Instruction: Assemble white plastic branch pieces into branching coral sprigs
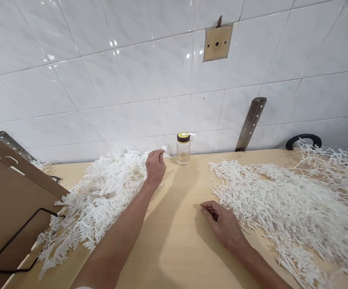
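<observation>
My left hand is over the right edge of a heap of white, frilly plastic pieces. Its fingers are bent and pressed together, and what they hold, if anything, is hidden. Lower and to the right, my right hand hovers low over the wooden table, thumb and fingertips pinched, with nothing clear to see between them. Just right of it spreads a wide pile of thin white plastic strips.
A clear bottle with a yellow and black lid stands near the tiled wall. At the left are a cardboard box and a black wire frame. A metal bracket and a black curved handle are at the back right.
</observation>
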Tool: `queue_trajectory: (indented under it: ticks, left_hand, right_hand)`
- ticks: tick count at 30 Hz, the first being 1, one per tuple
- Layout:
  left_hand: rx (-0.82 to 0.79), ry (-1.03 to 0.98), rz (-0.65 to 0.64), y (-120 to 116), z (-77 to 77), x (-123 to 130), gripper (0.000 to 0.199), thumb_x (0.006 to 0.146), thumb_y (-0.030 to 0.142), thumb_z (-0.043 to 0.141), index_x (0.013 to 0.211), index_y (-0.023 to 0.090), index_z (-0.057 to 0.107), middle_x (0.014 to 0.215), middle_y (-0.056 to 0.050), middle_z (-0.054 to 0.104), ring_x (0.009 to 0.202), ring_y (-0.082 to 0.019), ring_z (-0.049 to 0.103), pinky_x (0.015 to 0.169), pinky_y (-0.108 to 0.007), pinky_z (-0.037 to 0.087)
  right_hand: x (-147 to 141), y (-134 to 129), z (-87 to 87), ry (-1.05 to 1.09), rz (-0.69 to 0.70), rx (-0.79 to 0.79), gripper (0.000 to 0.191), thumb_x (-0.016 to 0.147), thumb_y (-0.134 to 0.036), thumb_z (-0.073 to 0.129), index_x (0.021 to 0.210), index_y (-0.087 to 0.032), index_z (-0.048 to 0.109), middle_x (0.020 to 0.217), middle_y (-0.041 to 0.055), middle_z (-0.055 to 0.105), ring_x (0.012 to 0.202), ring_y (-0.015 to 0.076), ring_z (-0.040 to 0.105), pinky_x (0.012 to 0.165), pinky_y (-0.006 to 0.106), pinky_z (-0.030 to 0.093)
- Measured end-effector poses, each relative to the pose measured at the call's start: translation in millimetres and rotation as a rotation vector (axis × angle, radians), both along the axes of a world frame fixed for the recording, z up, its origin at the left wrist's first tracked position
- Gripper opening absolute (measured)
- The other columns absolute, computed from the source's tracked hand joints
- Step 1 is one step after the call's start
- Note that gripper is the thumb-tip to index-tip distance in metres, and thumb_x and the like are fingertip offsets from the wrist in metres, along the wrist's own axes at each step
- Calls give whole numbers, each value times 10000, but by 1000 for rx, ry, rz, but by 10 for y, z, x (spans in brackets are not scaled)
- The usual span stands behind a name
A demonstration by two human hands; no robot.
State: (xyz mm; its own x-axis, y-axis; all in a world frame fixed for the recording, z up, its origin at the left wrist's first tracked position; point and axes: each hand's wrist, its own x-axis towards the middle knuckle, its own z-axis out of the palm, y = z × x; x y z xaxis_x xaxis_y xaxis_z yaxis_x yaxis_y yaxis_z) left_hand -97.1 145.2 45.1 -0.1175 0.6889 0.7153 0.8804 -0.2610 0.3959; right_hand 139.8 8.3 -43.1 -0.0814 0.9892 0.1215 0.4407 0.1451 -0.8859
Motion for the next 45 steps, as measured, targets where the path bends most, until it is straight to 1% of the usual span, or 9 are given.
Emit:
queue_trajectory:
  ticks: [4,9,15,18,22,27,31,36,45]
  left_hand:
    - [341,-125,-199,-441,183,94,176,954,175,477,978,177,652,889,-66,668,874,-168,636,782,-294,517]
    - [486,-115,-171,-874,368,177,170,944,126,480,1017,163,628,917,-80,633,892,-178,605,797,-318,512]
    - [23,216,-648,-1350,-292,352,271,913,21,421,1001,182,621,814,-57,650,773,-176,579,664,-287,507]
    - [-89,121,-635,-1495,-573,390,232,915,37,440,992,179,607,830,-58,662,800,-184,593,713,-313,523]
    - [-145,22,-689,-1615,-596,427,250,907,33,425,1001,179,603,911,-81,673,879,-197,615,779,-344,538]
    - [-149,-22,-835,-1765,-469,459,321,880,17,428,1098,183,594,1002,-99,683,959,-198,638,831,-336,556]
    - [-42,46,-669,-1552,-286,297,412,851,-19,417,1152,211,581,1104,-85,689,1092,-189,629,923,-349,543]
    - [-355,515,-339,-814,-169,-131,638,731,1,550,1331,216,518,1370,-121,578,1397,-303,392,1166,-579,248]
    - [-448,618,-123,-257,-149,-707,514,733,198,700,1237,228,606,1408,-143,519,1345,-331,431,1102,-510,319]
  right_hand:
    - [-1,8,-14,-3,7,11,266,883,-418,520,978,-209,653,887,54,727,815,221,673,735,345,519]
    - [3,11,1,-5,13,10,254,876,-398,528,978,-206,660,889,57,727,813,221,672,733,342,516]
    - [39,-1,104,108,51,-77,361,883,-503,545,1021,-187,650,776,51,690,706,206,649,674,337,524]
    - [12,26,177,273,124,-180,449,871,-579,559,1041,-169,628,788,56,676,713,198,650,690,336,536]
    - [-156,128,318,403,238,-271,461,861,-616,558,1020,-186,609,858,53,663,782,187,631,678,300,510]
    - [-396,297,398,318,359,-312,418,768,-577,676,742,-181,546,624,-24,545,589,123,479,516,233,370]
    - [-463,308,381,222,277,-276,411,811,-561,602,666,-190,501,553,-34,498,533,119,444,492,237,337]
    - [-487,166,442,31,318,-168,372,899,-537,460,726,-210,499,563,-37,481,531,140,461,510,250,348]
    - [-148,-130,431,-219,299,-36,388,940,-473,414,652,-216,444,614,-16,457,580,149,404,550,272,313]
